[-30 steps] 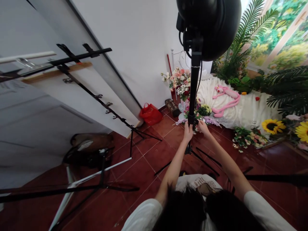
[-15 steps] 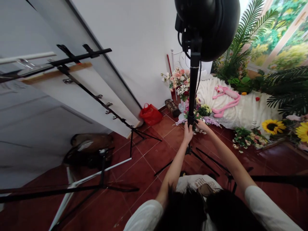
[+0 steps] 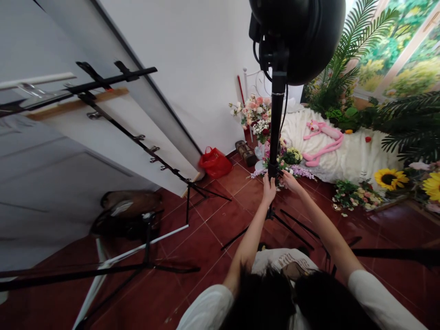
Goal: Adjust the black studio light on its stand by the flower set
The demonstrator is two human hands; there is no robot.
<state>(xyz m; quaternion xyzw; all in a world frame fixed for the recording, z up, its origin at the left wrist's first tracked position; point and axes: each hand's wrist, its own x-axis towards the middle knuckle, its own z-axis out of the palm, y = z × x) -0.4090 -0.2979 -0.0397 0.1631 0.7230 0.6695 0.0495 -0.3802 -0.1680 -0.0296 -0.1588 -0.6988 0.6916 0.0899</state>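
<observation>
A black light stand [image 3: 275, 123] rises upright in front of me, with a large black studio lamp [image 3: 305, 41] on its top. A cable hangs down along the pole. My left hand [image 3: 269, 188] is wrapped round the pole just below a dark collar [image 3: 272, 168]. At the collar's right side, my right hand [image 3: 289, 180] has its fingers closed on what looks like the tightening knob, largely hidden by the fingers. The stand's legs [image 3: 292, 232] spread over the red tiles below.
Left stands a backdrop stand [image 3: 132, 133] with clips and white board. A red bag [image 3: 216, 162] lies by the wall. Flowers [image 3: 259, 114], white fur cloth [image 3: 360, 156] and a pink plush toy [image 3: 325, 137] are beyond the lamp. Another black pole [image 3: 388, 254] crosses at right.
The view has shifted very slightly. Both hands stay at the same spot on the stand, with no clear movement of the pole or lamp.
</observation>
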